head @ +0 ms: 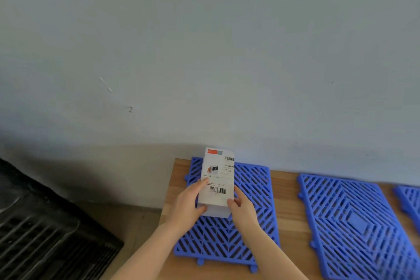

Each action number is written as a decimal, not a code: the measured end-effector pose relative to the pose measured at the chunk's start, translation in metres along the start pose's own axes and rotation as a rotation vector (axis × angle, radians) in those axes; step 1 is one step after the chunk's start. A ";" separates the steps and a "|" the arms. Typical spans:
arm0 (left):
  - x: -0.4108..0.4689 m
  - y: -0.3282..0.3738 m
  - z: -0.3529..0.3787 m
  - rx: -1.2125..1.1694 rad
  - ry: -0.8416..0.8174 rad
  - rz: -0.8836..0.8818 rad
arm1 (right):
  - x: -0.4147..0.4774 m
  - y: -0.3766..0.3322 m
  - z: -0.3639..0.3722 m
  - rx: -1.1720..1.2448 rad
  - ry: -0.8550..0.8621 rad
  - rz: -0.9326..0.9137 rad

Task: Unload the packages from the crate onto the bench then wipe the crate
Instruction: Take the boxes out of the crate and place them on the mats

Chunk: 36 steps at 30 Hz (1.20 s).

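Observation:
A white package [217,179] with barcodes and a red-and-grey label sits over the left blue grid mat [256,188] on the wooden bench [287,202]. My left hand [186,204] grips its near left side, thumb under the front corner. My right hand [242,207] holds its near right corner. Whether the package rests on the mat or hangs just above it, I cannot tell. The black crate [45,229] lies low at the left, beside the bench.
A second blue grid mat [354,218] lies to the right on the bench, and a third mat [409,198] shows at the right edge. A grey wall [204,52] rises right behind the bench. Floor lies between crate and bench.

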<state>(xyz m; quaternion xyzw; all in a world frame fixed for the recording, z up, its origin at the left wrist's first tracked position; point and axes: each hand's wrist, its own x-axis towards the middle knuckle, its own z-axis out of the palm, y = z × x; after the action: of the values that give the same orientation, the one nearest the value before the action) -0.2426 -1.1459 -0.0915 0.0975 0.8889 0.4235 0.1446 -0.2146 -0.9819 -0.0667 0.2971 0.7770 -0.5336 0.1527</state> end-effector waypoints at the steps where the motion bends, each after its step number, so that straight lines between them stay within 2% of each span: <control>1: 0.001 -0.001 0.001 -0.006 0.003 0.005 | 0.001 0.000 0.000 0.005 0.000 0.003; 13: 0.001 0.000 0.006 0.059 0.062 0.030 | -0.003 0.000 0.004 0.013 0.009 -0.016; 19: 0.000 0.001 0.005 0.073 0.041 0.022 | -0.006 -0.002 0.000 0.030 0.006 -0.016; 25: -0.010 0.017 -0.009 0.110 0.076 0.062 | -0.026 -0.014 -0.021 0.039 0.084 -0.068; 31: -0.026 0.083 -0.028 0.108 0.227 0.121 | -0.069 -0.034 -0.078 0.034 0.139 -0.188; 36: -0.057 0.181 -0.012 0.081 0.309 0.282 | -0.135 -0.041 -0.162 0.090 0.211 -0.315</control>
<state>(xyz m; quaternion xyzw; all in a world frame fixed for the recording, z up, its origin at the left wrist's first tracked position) -0.1840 -1.0587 0.0675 0.1606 0.8944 0.4134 -0.0584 -0.1228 -0.8839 0.1006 0.2329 0.8010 -0.5507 -0.0284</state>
